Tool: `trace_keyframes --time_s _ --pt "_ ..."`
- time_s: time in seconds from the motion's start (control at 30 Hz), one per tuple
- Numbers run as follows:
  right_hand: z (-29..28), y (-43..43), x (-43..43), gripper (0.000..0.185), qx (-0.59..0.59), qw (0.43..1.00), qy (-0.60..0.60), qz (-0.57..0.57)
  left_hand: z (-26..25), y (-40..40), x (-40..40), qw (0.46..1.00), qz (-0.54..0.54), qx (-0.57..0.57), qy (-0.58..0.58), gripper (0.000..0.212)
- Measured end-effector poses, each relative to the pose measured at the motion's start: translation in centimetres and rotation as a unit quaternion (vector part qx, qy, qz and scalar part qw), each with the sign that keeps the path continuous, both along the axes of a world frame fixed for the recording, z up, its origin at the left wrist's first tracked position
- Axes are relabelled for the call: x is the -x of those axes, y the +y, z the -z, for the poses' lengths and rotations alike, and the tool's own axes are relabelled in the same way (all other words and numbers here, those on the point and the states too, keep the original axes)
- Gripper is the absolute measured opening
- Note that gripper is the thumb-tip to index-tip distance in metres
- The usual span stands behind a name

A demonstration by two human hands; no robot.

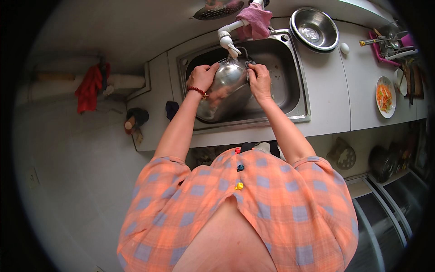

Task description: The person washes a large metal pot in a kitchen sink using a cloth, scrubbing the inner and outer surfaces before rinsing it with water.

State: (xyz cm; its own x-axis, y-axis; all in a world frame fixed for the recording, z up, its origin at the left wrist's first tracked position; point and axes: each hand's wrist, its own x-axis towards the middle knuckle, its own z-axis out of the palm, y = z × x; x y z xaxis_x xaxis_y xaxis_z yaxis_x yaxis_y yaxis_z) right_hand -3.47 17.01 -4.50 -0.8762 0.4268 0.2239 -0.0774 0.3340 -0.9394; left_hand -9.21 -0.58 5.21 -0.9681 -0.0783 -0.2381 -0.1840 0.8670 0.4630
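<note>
A shiny metal vessel or lid (227,75) with a wire loop handle (245,51) at its far edge is tilted in the stainless steel sink (287,85). My left hand (203,76), with a red bead bracelet on the wrist, grips its left side. In my right hand (260,80) is a dark grey cloth or scouring pad (249,64), pressed to the vessel's right side. Just above the vessel hangs the white tap (228,42); whether water runs cannot be made out. The vessel's lower part is blurred by reflections.
Nested metal basins (316,30) stand right of the sink, beside a white egg (345,48). Farther right are a plate of shredded vegetables (385,97) and a pink utensil rack (377,51). A pink cloth (255,20) drapes the tap pipe. Red gloves (90,86) hang left.
</note>
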Motion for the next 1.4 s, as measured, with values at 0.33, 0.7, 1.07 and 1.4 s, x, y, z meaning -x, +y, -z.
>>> trace_keyframes --time_s 0.33,0.7,1.07,1.4 --pt "-2.7 0.0 0.4 0.019 -0.145 0.985 0.073 -0.05 -0.7 1.4 0.2 0.997 0.004 -0.042 -0.058 0.047" --pt "-3.2 0.8 -0.6 0.015 -0.162 0.978 0.098 -0.085 -0.7 2.9 -0.7 0.999 0.035 0.007 -0.037 0.042" --pt "-1.5 2.7 0.2 0.018 -0.197 0.979 0.015 -0.057 -0.8 3.5 -0.1 0.998 0.016 0.007 -0.058 0.041" --pt "-2.7 2.4 1.4 0.021 -0.176 0.982 0.022 -0.062 -1.3 3.6 0.9 0.995 0.007 -0.014 -0.103 0.041"
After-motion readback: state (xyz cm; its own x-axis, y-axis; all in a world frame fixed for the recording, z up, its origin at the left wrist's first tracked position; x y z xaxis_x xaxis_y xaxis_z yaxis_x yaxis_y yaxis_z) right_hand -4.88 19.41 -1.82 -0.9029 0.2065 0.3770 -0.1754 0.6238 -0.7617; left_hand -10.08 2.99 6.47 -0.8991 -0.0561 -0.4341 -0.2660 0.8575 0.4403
